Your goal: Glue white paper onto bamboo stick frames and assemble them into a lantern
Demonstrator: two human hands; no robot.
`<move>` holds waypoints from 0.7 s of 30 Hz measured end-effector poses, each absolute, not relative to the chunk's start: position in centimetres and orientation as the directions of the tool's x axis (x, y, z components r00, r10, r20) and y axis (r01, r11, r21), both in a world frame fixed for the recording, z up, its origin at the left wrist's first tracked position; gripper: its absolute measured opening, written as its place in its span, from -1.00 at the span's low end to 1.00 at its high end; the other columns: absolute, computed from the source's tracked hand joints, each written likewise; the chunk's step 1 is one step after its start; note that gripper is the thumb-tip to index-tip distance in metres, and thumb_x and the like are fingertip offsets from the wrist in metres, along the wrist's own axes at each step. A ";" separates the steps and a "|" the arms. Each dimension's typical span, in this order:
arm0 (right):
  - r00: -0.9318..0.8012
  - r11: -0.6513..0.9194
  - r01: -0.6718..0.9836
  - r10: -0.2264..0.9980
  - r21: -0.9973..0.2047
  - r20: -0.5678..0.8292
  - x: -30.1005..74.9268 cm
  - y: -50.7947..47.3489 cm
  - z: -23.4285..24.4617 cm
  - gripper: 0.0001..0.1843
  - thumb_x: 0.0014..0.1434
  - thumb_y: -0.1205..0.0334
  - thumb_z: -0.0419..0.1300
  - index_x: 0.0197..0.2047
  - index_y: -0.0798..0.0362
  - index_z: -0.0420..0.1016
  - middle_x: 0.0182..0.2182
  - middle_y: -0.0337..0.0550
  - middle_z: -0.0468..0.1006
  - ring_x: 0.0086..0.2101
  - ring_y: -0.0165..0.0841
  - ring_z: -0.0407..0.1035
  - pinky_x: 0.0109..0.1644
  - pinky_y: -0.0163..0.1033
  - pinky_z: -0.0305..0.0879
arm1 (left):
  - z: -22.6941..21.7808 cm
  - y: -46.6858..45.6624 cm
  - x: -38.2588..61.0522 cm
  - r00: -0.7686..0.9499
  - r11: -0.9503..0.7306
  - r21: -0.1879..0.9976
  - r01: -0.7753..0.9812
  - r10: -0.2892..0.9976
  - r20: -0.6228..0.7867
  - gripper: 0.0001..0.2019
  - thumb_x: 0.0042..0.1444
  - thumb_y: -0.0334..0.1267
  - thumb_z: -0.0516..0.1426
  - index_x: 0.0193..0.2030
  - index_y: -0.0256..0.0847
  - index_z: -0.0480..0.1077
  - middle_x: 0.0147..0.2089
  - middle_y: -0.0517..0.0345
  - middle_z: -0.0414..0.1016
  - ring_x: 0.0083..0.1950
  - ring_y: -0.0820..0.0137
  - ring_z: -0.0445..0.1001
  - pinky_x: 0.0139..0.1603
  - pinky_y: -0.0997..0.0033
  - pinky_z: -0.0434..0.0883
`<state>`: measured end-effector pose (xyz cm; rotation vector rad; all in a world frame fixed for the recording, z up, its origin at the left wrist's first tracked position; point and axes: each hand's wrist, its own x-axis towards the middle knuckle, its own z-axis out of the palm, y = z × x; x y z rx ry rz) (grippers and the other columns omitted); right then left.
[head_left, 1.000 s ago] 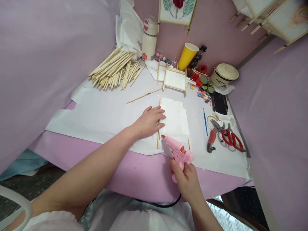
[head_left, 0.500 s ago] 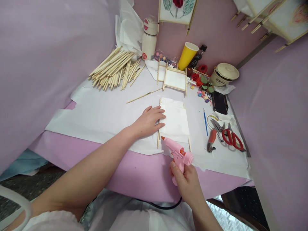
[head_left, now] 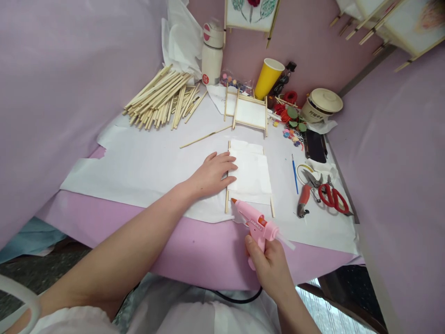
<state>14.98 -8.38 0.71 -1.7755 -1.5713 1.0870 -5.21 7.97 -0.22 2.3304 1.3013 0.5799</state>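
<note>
My left hand [head_left: 212, 175] lies flat on the white paper, fingertips over a thin wooden stick [head_left: 227, 178] that runs along the left edge of a white paper panel [head_left: 250, 171]. A second stick [head_left: 271, 206] shows at the panel's lower right. My right hand [head_left: 270, 264] grips a pink hot glue gun [head_left: 257, 227], with a translucent glue stick [head_left: 285, 241] poking out behind. The gun's nozzle points left, close above the lower end of the left stick. Whether it touches the stick is hard to tell.
Beyond the panel stands a finished stick-and-paper frame [head_left: 246, 111]. A pile of wooden sticks [head_left: 162, 102] lies at the back left, with one loose stick [head_left: 205, 138] nearby. Red-handled scissors [head_left: 333, 199] and pliers [head_left: 305, 197] lie at right. Lilac drapes [head_left: 69, 93] flank the table.
The whole view has shifted slightly left and up. Both hands stay nearly in place, and the glue gun's nozzle remains near the left stick's lower end.
</note>
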 end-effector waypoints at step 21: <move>0.067 -0.303 0.533 0.946 -0.790 -0.318 16.3 -8.7 0.9 -0.49 0.24 -0.19 0.00 -0.54 0.02 0.29 -0.64 -0.23 0.31 -0.55 -0.35 0.20 -0.47 -0.28 0.06 | -0.2 8.1 -5.1 0.468 -0.475 0.534 0.700 0.869 0.160 -0.68 0.21 -0.13 0.08 0.06 -0.11 0.43 0.30 0.07 0.34 0.42 0.19 0.12 0.43 -0.06 -0.03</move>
